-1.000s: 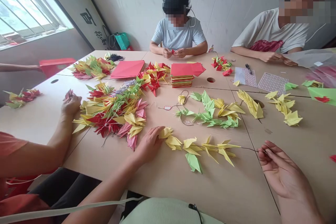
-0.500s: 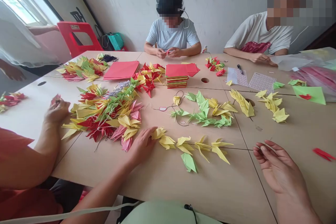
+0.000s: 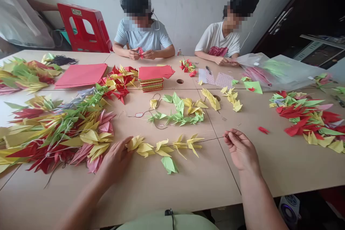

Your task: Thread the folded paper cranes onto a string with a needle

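Here on the pale wooden counter (image 3: 194,183), the row of yellow folded-paper cranes (image 3: 145,148) lies between the two hands, at the near middle. The left hand (image 3: 118,155) is at the row's left end, fingers bent against the last crane; whether it grips, I cannot tell, the thumb is hidden. Over to the right hand (image 3: 239,149), fingertips pinched tight on the thin dark thread (image 3: 214,139) leading from the cranes. A single light-green folded-paper crane (image 3: 169,164) sits just on the near side of the row! A big multicoloured heap of paper cranes (image 3: 93,136) crowds in left of the left hand. Beyond the row curls a green-and-yellow chain of paper cranes (image 3: 178,103); a small red folded-paper piece (image 3: 263,130) lies right of the right hand, and farther right, a red-and-green pile of paper cranes (image 3: 299,125)
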`<state>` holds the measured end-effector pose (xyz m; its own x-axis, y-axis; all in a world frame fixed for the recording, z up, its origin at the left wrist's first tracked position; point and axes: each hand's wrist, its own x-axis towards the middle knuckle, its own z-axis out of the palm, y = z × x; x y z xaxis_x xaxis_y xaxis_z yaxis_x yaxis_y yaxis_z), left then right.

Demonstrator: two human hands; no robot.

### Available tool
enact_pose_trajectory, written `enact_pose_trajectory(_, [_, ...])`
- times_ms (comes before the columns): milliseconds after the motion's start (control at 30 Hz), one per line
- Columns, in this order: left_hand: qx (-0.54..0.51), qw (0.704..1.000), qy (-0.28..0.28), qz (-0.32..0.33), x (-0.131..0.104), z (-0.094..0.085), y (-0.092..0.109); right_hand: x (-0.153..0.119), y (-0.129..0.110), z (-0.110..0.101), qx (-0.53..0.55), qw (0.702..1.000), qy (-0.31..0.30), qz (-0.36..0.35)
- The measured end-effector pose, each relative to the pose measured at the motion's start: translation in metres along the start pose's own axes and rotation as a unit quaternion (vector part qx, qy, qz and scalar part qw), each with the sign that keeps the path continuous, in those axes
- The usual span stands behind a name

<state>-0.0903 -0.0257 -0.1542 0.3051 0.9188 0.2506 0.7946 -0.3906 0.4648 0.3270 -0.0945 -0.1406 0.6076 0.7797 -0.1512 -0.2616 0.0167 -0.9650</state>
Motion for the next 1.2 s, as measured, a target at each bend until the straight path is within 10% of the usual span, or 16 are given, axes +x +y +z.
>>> enact_pose_trajectory(300, [-0.144, 0.989, -0.01, 0.041, 0.019, -0.019, 0.059, -0.03, -0.016, 0.044, 0.013, 0.994, -0.11, 0.028])
enact_pose_trajectory(633, [-0.518, 0.814, -0.263, -0.011, 0.045, 0.007, 0.156, -0.077, -0.039, 0.103, -0.004, 0.968, -0.251, 0.025])
enact_pose_trajectory(900, [-0.582, 0.771, -0.238, -0.103, 0.048, 0.003, 0.144, -0.069, -0.039, 0.093, -0.085, 0.974, -0.202, -0.049])
enact_pose_trajectory(1200, [-0.536, 0.807, -0.205, -0.138, 0.028, -0.02, 0.098, -0.024, 0.0, 0.013, -0.333, 0.938, -0.065, -0.078])
